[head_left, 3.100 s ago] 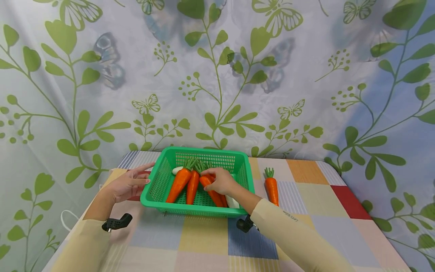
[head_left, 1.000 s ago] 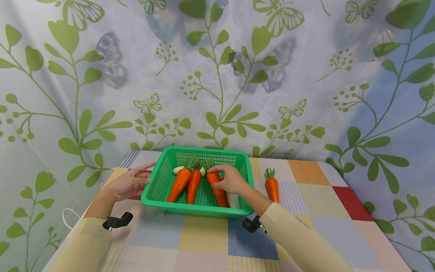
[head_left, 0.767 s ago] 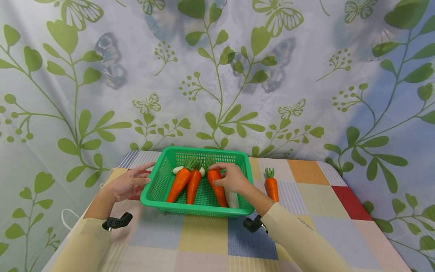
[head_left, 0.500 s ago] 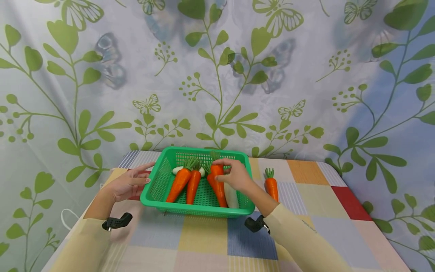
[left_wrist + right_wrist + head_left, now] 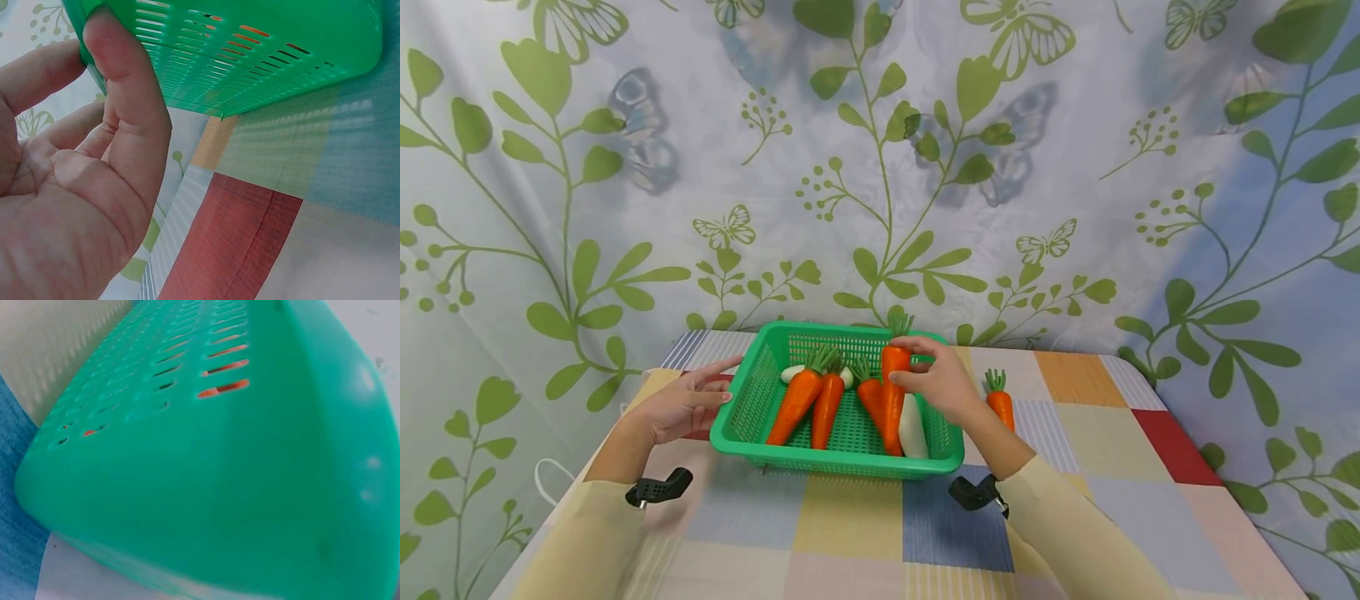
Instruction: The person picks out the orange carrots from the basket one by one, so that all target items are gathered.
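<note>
A green plastic basket holds several orange carrots with green tops and some white vegetables. My right hand pinches one carrot near its top, above the basket's right half; its top stands higher than the other carrots. Beside it lie another carrot and a long white radish. Two more carrots, a left one and a middle one, lie further left. My left hand touches the basket's left rim with thumb and fingertips, fingers loosely extended. In the right wrist view, the basket wall hides that hand.
A single carrot lies on the patchwork tablecloth right of the basket, partly behind my right forearm. A leaf-patterned curtain hangs behind the table. At the left edge a white cable loops.
My right hand has shifted from the neighbouring carrots to the right, raising one carrot apart from the one beneath, so more of the white radish shows. The left hand and basket stay put.
</note>
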The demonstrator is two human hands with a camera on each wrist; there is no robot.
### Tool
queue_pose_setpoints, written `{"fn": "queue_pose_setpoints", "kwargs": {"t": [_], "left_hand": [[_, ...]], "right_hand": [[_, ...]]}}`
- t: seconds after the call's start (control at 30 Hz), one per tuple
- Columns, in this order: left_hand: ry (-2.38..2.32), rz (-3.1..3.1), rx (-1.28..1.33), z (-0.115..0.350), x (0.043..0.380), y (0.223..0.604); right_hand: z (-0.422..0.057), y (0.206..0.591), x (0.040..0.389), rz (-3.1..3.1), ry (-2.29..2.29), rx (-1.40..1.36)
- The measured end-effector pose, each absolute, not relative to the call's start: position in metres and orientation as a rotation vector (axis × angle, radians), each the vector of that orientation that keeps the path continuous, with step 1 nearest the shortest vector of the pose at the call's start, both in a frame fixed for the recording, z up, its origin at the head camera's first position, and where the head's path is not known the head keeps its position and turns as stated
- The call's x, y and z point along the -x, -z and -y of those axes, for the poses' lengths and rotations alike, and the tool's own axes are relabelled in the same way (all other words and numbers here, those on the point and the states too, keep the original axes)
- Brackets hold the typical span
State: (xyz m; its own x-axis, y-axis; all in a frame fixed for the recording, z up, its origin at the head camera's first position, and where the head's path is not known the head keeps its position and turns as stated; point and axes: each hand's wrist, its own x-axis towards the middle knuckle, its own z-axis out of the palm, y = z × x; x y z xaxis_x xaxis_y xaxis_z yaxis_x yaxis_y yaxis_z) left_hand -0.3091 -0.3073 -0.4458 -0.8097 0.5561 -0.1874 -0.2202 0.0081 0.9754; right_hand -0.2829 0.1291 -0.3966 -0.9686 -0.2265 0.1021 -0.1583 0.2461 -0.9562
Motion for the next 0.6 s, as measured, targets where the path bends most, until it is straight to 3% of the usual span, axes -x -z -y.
{"fn": "queue_pose_setpoints", "kwargs": {"t": [0.6], "left_hand": [[-1.867,-1.731,-0.366,0.307,0.311,0.446]], "right_hand": [[-0.152,0.383,0.27,-2.408,2.053,0.313]]}}
